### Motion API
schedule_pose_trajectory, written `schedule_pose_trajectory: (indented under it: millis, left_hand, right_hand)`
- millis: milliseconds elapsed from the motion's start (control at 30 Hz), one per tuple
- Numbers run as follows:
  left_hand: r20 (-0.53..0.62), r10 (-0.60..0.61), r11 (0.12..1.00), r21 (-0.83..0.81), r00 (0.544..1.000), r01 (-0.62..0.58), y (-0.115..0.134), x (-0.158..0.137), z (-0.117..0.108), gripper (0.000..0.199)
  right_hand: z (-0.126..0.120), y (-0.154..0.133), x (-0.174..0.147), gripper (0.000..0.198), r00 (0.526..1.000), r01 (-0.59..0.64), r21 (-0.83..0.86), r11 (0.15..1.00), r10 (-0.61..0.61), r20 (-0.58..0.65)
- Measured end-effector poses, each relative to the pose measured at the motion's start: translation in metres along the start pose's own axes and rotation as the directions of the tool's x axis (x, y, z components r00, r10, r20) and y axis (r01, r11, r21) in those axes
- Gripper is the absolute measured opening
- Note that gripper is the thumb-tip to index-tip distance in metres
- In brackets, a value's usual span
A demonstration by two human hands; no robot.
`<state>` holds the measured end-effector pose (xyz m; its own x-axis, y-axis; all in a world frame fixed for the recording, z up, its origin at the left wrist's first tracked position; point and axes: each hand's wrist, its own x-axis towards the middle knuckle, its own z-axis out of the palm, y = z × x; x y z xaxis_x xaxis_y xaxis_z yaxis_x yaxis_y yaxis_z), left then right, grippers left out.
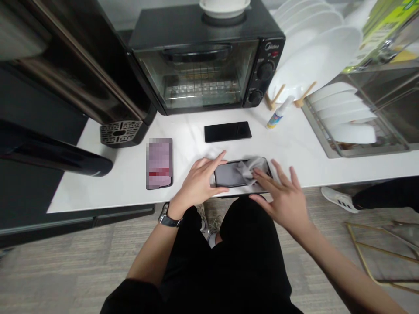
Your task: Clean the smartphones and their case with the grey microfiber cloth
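From my station I see the phone (227, 174) flat on the bench (190, 135), in front of the toaster oven (203, 78) and well apart from it. A black phone (225, 131) lies nearer the oven. The left grip (198, 179) is spread over the phone's end, thumb by the edge away from the oven, forefinger by the edge facing it. The right grip (286, 198) is also spread, fingertips on a crumpled grey cloth (250, 170) over the other end; I see no pinch there.

I'd expect the phone to be light, stiff and smooth, apt to slide under sideways rubbing, its glass the fragile part. I would hold it across the long edges. The cloth looks thin and limp, best pressed flat or bunched.
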<state>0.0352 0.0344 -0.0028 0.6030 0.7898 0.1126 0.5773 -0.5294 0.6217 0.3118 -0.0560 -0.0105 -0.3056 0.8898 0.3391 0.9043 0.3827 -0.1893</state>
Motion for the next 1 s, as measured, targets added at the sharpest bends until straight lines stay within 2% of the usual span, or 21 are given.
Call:
schedule_pose_trajectory:
  millis: [67, 133, 233, 300, 367, 400, 467, 533, 633, 700, 800, 900, 967, 1000]
  left_hand:
    - [0.000, 0.000, 1.000, 0.001, 1.000, 0.000, 0.000, 0.001, 0.001, 0.116]
    - [-0.002, 0.010, 1.000, 0.003, 1.000, -0.010, 0.000, 0.002, 0.001, 0.114]
    - [-0.012, 0.005, 1.000, 0.005, 1.000, -0.005, 0.000, 0.002, 0.001, 0.108]
    - [-0.008, -0.013, 1.000, 0.005, 1.000, 0.013, 0.000, 0.000, 0.000, 0.103]
    - [-0.002, -0.021, 1.000, 0.005, 1.000, 0.021, -0.001, -0.001, -0.001, 0.101]
    - [0.000, -0.016, 1.000, 0.004, 1.000, 0.016, -0.002, -0.002, -0.002, 0.101]
    - [0.004, 0.000, 1.000, 0.004, 1.000, 0.000, -0.002, -0.002, -0.003, 0.104]
    - [0.010, 0.010, 1.000, 0.006, 1.000, -0.010, -0.002, -0.002, -0.004, 0.109]
    - [0.005, 0.009, 1.000, 0.010, 1.000, -0.009, -0.001, 0.001, -0.003, 0.112]
    - [0.002, 0.018, 1.000, 0.012, 1.000, -0.018, 0.000, 0.002, -0.001, 0.112]
    - [-0.004, 0.030, 0.999, 0.018, 1.000, -0.030, 0.000, 0.003, 0.001, 0.109]
    - [-0.016, 0.019, 0.999, 0.026, 1.000, -0.018, -0.003, 0.002, 0.000, 0.104]
    - [-0.018, 0.005, 1.000, 0.018, 1.000, -0.004, -0.004, 0.000, -0.001, 0.103]
    - [-0.016, 0.002, 1.000, 0.012, 1.000, -0.001, -0.005, -0.001, -0.002, 0.104]
  right_hand:
    - [0.002, 0.012, 0.001, 0.057, 0.997, -0.071, -0.066, 0.995, 0.069, -0.035]
    - [0.014, 0.002, 0.011, 0.066, 0.993, -0.110, -0.067, 0.992, 0.106, -0.052]
    - [0.040, -0.046, 0.035, 0.082, 0.993, -0.086, 0.038, 0.996, 0.088, -0.079]
    - [0.051, -0.079, 0.047, 0.087, 0.998, -0.014, 0.151, 0.988, 0.024, -0.063]
    - [0.050, -0.097, 0.049, 0.086, 0.999, 0.034, 0.233, 0.972, -0.029, -0.026]
    - [0.046, -0.097, 0.046, 0.083, 0.999, 0.044, 0.252, 0.967, -0.044, -0.004]
    - [0.031, -0.080, 0.032, 0.075, 0.997, 0.045, 0.250, 0.967, -0.060, 0.051]
    - [0.014, -0.048, 0.015, 0.067, 0.997, 0.022, 0.188, 0.982, -0.037, 0.074]
    - [0.000, -0.003, 0.000, 0.059, 0.998, -0.063, 0.015, 0.998, 0.063, 0.021]
    - [0.004, 0.005, 0.005, 0.063, 0.993, -0.119, -0.050, 0.992, 0.118, -0.025]
    - [0.026, -0.028, 0.028, 0.074, 0.991, -0.128, 0.007, 0.992, 0.128, -0.049]
    - [0.045, -0.080, 0.052, 0.080, 0.998, -0.038, 0.161, 0.986, 0.044, -0.038]
    - [0.046, -0.094, 0.057, 0.081, 1.000, 0.021, 0.229, 0.973, -0.019, -0.009]
    - [0.044, -0.090, 0.055, 0.078, 0.999, 0.036, 0.236, 0.971, -0.039, 0.007]
